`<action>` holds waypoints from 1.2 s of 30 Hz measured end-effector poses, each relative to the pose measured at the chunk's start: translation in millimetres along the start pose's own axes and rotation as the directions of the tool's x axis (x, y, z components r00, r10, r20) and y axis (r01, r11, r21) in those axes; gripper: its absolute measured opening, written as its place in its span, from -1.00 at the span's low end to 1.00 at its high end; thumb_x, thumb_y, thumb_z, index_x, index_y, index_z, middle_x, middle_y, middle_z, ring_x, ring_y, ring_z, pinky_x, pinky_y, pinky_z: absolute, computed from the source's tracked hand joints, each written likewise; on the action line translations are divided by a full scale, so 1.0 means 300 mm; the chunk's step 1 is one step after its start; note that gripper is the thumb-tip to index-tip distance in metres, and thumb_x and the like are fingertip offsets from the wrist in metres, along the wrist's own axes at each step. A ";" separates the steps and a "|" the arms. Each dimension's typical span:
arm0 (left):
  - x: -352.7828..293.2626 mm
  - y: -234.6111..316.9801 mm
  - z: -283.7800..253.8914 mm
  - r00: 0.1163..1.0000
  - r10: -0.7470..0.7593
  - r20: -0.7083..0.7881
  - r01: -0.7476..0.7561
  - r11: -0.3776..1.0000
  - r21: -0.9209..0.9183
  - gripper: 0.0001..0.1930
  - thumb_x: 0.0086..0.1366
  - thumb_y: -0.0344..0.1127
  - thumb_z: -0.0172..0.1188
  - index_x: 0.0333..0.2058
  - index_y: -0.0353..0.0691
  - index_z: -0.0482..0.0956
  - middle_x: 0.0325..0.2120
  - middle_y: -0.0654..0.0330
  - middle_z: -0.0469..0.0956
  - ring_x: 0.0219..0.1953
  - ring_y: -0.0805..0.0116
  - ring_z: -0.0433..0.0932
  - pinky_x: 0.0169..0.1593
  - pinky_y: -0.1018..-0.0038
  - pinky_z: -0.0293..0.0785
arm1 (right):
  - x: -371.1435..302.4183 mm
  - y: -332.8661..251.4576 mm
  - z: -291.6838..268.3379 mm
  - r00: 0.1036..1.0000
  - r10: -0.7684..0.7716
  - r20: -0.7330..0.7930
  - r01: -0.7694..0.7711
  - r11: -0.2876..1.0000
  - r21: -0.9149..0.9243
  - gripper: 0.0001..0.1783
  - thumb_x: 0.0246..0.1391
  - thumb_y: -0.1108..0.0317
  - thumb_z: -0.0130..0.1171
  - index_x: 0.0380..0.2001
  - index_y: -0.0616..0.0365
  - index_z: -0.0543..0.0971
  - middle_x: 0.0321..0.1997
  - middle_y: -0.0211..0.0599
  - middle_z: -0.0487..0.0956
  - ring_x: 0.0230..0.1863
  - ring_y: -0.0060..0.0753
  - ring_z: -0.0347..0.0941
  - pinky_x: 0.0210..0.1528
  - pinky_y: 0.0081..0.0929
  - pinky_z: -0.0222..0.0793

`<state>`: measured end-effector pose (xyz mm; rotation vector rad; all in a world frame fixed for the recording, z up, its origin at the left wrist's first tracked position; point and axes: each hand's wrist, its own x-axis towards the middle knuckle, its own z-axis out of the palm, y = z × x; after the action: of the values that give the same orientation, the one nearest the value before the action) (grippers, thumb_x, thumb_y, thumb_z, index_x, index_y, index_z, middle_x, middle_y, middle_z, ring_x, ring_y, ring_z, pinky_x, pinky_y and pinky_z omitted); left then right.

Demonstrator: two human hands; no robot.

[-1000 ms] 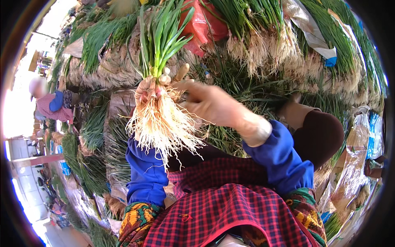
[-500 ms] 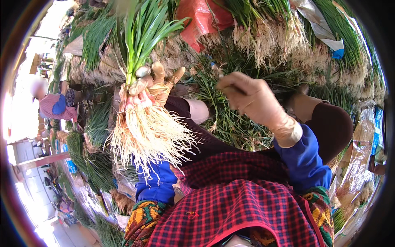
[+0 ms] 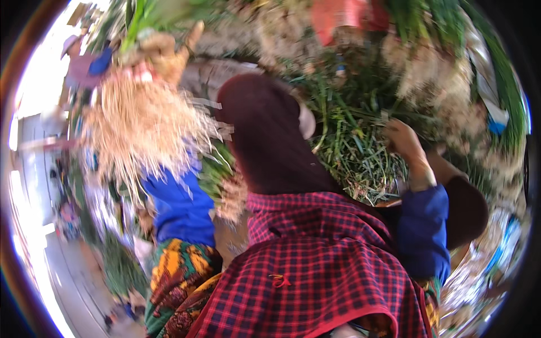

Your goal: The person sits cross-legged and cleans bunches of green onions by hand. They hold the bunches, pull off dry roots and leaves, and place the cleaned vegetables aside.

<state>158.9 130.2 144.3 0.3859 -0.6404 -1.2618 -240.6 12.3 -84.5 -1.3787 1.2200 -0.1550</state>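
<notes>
Left hand: grip closed round onion bunch, held up left of the dark knee, roots hanging. Right hand: near right edge of loose greens, grip can't tell.

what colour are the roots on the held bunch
Pale tan; the roots show best in the head view.

harsh white light floods the left edge beside a grey floor
</notes>
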 end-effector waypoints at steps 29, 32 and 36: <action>-0.974 -0.379 -1.203 0.319 -0.262 -0.911 0.474 0.876 -0.086 -0.75 0.09 -0.13 0.17 -0.30 -0.11 0.49 -0.60 0.29 0.41 -0.59 0.43 0.37 -0.55 0.47 0.32 | -0.268 -0.002 -0.029 0.994 -0.087 -0.059 -0.032 0.287 -0.958 -0.59 -0.08 0.33 0.02 -0.09 0.17 0.47 -0.21 -0.09 0.54 -0.17 -0.13 0.46 -0.16 -0.39 0.39; -1.002 -0.363 -1.098 0.361 -0.399 -0.843 0.599 0.792 -0.119 -0.67 0.12 -0.04 0.12 -0.24 -0.11 0.47 -0.53 0.28 0.44 -0.51 0.39 0.42 -0.50 0.42 0.39 | -0.210 -0.029 -0.078 0.990 0.135 -0.050 -0.141 0.830 -0.539 -0.64 0.01 0.23 -0.04 -0.14 0.15 0.48 -0.21 0.01 0.53 -0.18 0.00 0.46 -0.14 -0.23 0.36; -1.128 -0.348 -1.153 0.210 -0.289 -0.934 0.577 0.808 -0.120 -0.64 0.13 0.02 0.09 -0.23 -0.09 0.46 -0.46 0.28 0.47 -0.43 0.36 0.46 -0.46 0.37 0.43 | -0.167 -0.108 -0.154 0.999 -0.040 0.001 0.016 0.370 -0.929 -0.71 0.03 0.18 -0.04 -0.28 0.10 0.52 -0.36 -0.04 0.57 -0.40 -0.03 0.52 -0.30 -0.20 0.42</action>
<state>244.6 400.0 -261.8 1.5071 0.4001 -1.2199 -277.8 8.8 -18.9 -2.3999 1.3448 0.6396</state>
